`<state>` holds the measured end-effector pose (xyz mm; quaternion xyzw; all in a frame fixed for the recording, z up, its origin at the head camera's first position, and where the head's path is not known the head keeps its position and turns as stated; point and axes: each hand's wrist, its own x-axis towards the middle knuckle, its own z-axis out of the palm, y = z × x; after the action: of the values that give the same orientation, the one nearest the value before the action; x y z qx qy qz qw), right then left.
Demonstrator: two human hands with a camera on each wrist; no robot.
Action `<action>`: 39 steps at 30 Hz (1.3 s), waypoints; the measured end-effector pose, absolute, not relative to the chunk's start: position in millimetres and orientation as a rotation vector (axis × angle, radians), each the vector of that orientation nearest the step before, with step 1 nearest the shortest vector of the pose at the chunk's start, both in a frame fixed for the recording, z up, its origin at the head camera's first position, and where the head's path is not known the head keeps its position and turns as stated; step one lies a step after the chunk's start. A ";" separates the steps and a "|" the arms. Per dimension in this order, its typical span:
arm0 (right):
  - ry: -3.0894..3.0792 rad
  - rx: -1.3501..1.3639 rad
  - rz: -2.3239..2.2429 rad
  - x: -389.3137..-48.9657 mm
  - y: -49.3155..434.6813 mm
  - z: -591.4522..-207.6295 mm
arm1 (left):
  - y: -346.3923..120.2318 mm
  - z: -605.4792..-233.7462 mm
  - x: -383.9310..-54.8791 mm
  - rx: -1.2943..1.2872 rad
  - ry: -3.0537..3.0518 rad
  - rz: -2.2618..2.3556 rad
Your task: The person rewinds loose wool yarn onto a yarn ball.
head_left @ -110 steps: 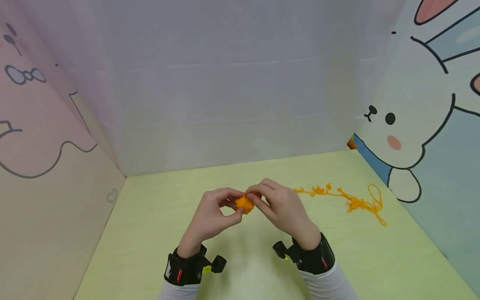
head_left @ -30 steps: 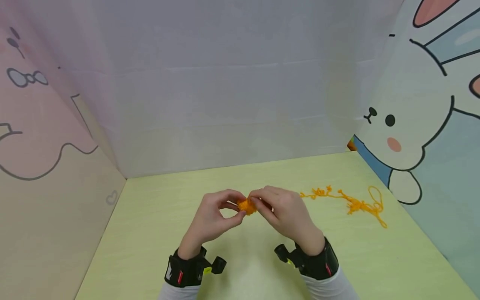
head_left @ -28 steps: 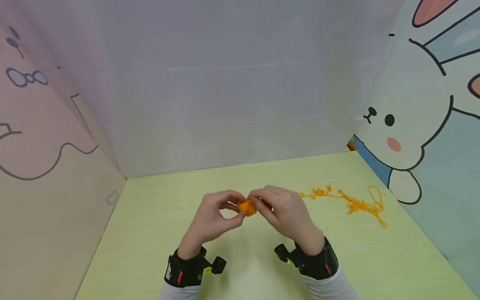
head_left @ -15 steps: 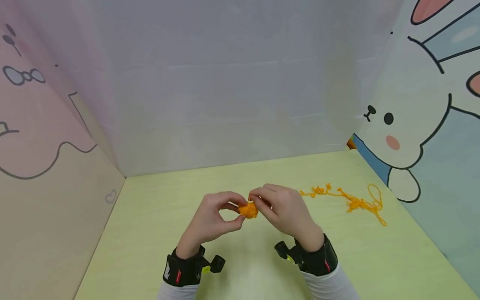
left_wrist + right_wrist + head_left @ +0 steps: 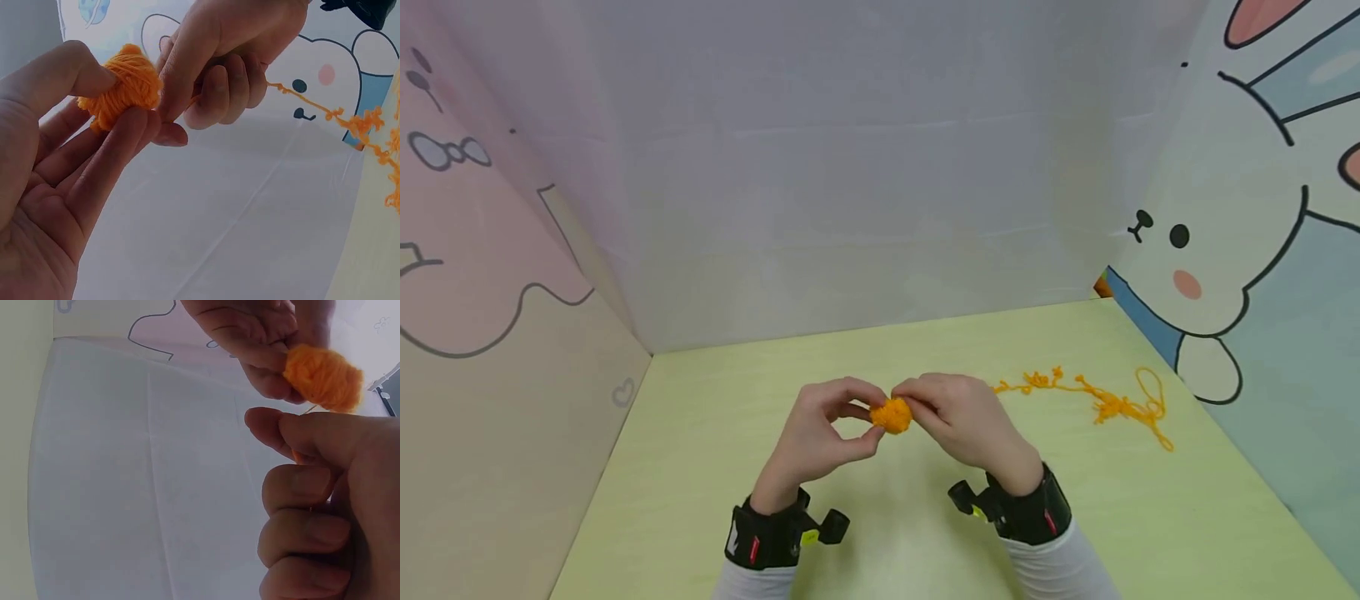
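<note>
A small ball of orange yarn [image 5: 891,416] is pinched between the thumb and fingers of my left hand [image 5: 826,429], held above the table. In the left wrist view the yarn ball [image 5: 128,84] shows its wound strands. Close against its right side, my right hand [image 5: 962,417] pinches the yarn strand between thumb and forefinger. Its other fingers curl inward in the right wrist view, where a thin strand [image 5: 310,409] runs from the ball to the fingertips. From behind the right hand the loose yarn [image 5: 303,98] trails off to the right.
Tangled, knotted orange yarn [image 5: 1120,407] lies on the right part of the pale yellow-green table [image 5: 700,467]. A whitish cloth panel [image 5: 850,167] stands at the back, with cartoon-printed side panels left and right.
Both hands have shifted slightly left together with the ball. The ball has turned in the left fingers, and the right hand has moved round its upper right side, keeping hold of the strand.
</note>
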<state>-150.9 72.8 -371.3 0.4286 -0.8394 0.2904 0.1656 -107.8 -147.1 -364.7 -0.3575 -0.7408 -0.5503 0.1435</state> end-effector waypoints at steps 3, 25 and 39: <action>-2.410 1.225 0.812 -150.7 69.0 -374.0 | -150.0 -375.6 -112.4 -0.955 -2.106 -1.660; -2.414 1.341 0.742 -139.1 52.9 -376.1 | -151.2 -387.3 -122.4 -0.416 -1.991 -1.712; -2.229 1.325 0.813 -138.9 61.3 -372.1 | -149.0 -390.3 -123.5 -0.464 -2.129 -1.559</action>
<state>-138.9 61.3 -372.1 0.4768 -0.8018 0.2924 0.2105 -123.5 -149.0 -390.3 -0.1687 -0.7736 -0.5662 0.2290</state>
